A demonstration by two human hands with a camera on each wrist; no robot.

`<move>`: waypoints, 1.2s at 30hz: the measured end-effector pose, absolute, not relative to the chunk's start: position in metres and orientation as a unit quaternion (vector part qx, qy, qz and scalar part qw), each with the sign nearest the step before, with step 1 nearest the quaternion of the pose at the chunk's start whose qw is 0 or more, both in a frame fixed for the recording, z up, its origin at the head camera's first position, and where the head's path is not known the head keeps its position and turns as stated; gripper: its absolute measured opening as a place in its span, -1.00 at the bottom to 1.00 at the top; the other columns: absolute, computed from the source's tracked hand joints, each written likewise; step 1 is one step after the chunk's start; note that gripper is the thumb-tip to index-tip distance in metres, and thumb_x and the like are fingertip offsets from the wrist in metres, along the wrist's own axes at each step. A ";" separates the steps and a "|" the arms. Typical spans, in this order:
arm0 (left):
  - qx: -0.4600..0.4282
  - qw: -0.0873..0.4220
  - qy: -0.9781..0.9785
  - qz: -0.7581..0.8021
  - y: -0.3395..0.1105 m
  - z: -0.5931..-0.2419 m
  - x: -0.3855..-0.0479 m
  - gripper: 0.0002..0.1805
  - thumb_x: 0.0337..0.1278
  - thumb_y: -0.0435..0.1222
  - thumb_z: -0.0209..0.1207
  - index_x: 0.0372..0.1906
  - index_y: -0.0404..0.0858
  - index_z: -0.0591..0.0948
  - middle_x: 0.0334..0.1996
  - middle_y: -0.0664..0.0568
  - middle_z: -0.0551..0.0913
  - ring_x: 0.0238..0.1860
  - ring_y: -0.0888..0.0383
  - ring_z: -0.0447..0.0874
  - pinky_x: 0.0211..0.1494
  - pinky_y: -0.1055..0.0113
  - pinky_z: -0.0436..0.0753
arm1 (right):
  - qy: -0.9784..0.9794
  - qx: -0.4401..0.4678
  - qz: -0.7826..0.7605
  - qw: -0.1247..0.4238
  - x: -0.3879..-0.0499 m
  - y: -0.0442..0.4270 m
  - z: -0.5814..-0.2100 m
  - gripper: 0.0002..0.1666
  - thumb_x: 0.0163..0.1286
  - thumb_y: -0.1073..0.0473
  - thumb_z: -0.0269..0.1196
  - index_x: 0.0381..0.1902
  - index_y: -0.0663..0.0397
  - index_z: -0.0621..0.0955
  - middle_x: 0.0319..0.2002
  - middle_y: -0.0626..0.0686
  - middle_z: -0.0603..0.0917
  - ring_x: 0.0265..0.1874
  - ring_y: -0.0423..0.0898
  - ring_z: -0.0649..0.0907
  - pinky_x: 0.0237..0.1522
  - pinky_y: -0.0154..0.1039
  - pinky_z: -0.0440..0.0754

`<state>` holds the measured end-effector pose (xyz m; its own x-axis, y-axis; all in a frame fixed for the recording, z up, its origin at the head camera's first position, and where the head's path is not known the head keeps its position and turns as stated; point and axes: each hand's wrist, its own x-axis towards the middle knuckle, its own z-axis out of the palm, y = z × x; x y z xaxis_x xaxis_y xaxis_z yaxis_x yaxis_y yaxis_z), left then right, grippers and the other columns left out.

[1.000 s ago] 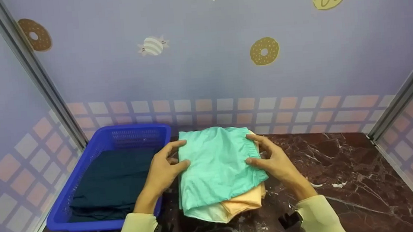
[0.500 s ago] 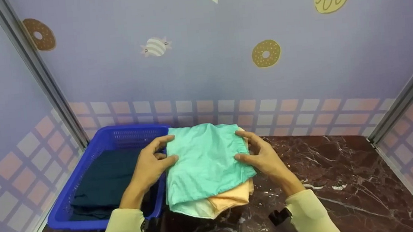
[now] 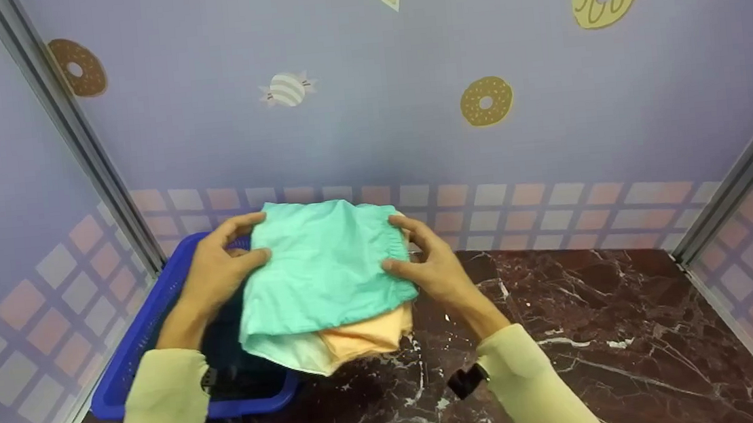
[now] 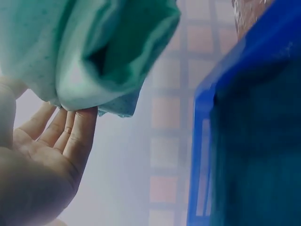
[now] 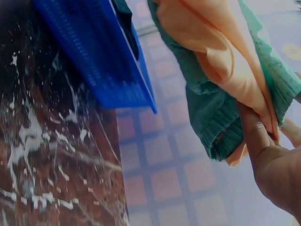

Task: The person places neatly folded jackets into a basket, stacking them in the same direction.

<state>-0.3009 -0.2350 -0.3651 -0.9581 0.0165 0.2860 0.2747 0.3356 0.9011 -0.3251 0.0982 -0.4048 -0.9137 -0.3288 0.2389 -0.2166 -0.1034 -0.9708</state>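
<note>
A folded mint-green garment (image 3: 326, 263) with a gathered elastic edge on its right is held in the air between both hands. Folded with it is a peach cloth (image 3: 367, 333), showing below the green one and also in the right wrist view. My left hand (image 3: 214, 266) pinches the left edge, thumb on top and fingers beneath. On the opposite side, my right hand (image 3: 432, 261) pinches the gathered edge the same way. The bundle is above the right part of a blue plastic basket (image 3: 254, 405), whose dark folded cloth (image 4: 263, 150) is mostly hidden in the head view.
The basket stands at the left on a dark red marbled tabletop (image 3: 564, 331). A patterned wall (image 3: 369, 130) rises behind the table, with side panels at left and right. Small white scraps (image 3: 620, 343) or marks show on the right of the table.
Both hands have lifted the folded bundle and carried it left, from beside the basket to above its right part. The bundle now covers much of the dark cloth in the head view.
</note>
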 end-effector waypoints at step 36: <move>0.002 0.010 -0.888 -0.459 -0.387 -0.398 -0.284 -0.35 0.54 -0.13 0.23 0.61 -0.17 0.41 0.55 -0.38 0.31 0.52 -0.40 0.22 0.39 -0.16 0.38 | 0.704 -0.183 -0.681 0.085 -0.298 -0.064 -0.456 -0.05 0.28 0.40 0.46 0.59 -0.05 0.39 0.23 0.13 0.59 -0.19 -0.07 0.75 -0.29 -0.17 0.77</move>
